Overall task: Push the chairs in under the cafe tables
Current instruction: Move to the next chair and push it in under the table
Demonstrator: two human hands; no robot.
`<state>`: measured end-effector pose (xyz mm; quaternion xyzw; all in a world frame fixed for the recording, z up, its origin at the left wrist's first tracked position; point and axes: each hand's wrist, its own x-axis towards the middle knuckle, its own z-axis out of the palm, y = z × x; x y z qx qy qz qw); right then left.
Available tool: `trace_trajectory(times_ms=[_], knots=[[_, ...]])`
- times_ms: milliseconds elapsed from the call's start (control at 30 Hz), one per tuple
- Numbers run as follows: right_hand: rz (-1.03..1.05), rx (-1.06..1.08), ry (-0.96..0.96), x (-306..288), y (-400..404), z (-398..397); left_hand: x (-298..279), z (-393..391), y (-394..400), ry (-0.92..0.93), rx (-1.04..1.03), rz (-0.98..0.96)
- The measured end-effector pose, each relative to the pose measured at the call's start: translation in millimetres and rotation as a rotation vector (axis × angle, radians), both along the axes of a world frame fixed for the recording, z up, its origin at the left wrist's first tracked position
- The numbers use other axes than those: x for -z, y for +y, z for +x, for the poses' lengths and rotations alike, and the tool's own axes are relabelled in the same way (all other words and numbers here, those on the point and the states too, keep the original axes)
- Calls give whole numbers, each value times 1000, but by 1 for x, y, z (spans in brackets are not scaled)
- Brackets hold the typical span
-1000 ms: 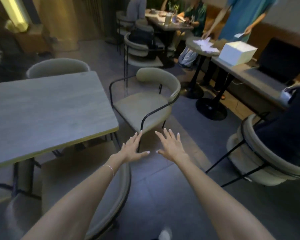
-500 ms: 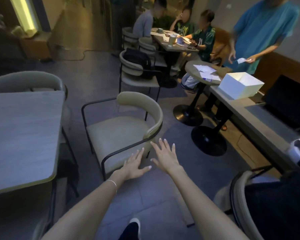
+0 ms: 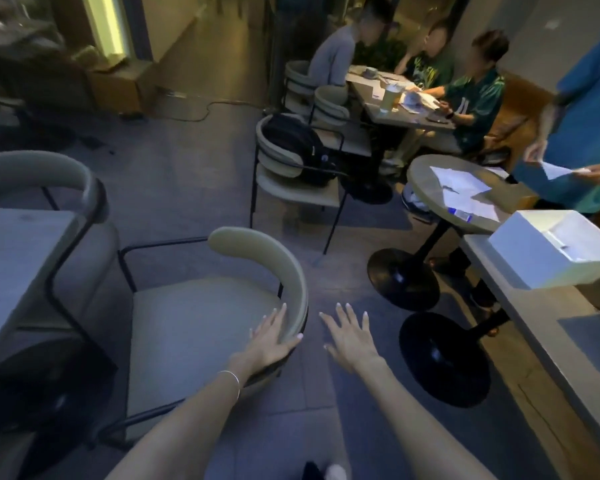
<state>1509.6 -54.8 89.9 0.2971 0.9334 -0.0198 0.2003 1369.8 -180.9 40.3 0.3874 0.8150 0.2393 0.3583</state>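
A beige padded chair (image 3: 201, 327) with a curved backrest and thin black frame stands pulled out from the grey square table (image 3: 11, 258) at the left. My left hand (image 3: 272, 339) lies flat with spread fingers on the near end of the curved backrest. Just to its right, my right hand (image 3: 350, 336) hovers open over the floor, apart from the chair. A second beige chair (image 3: 39, 174) sits at the far side of the same table.
Two black pedestal bases (image 3: 444, 358) stand on the floor to the right, under a round table with papers (image 3: 426, 181) and a long counter holding a white box (image 3: 551, 251). A chair with a black backpack (image 3: 291, 147) stands ahead. People sit and stand at the back right.
The view has moved closer to the pulled-out chair. My left hand has come to rest on its backrest; before, both hands were in the air short of it.
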Motion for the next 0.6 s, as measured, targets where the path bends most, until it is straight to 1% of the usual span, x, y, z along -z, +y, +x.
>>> trace_trajectory(times_ms=[100, 167, 300, 433, 600], knots=[[15, -136, 6, 8, 70, -34, 12, -12, 54, -14, -117, 1], [26, -264, -19, 11, 111, -56, 16, -16, 85, -37, -222, -18], [31, -531, -82, 17, 173, -105, 26, -11, 122, -112, -424, -33], [7, -706, -160, 34, 201, -156, 41, -5, 136, -186, -603, -63], [-30, -994, -216, 64, 207, -200, 55, -7, 150, -254, -783, -109]])
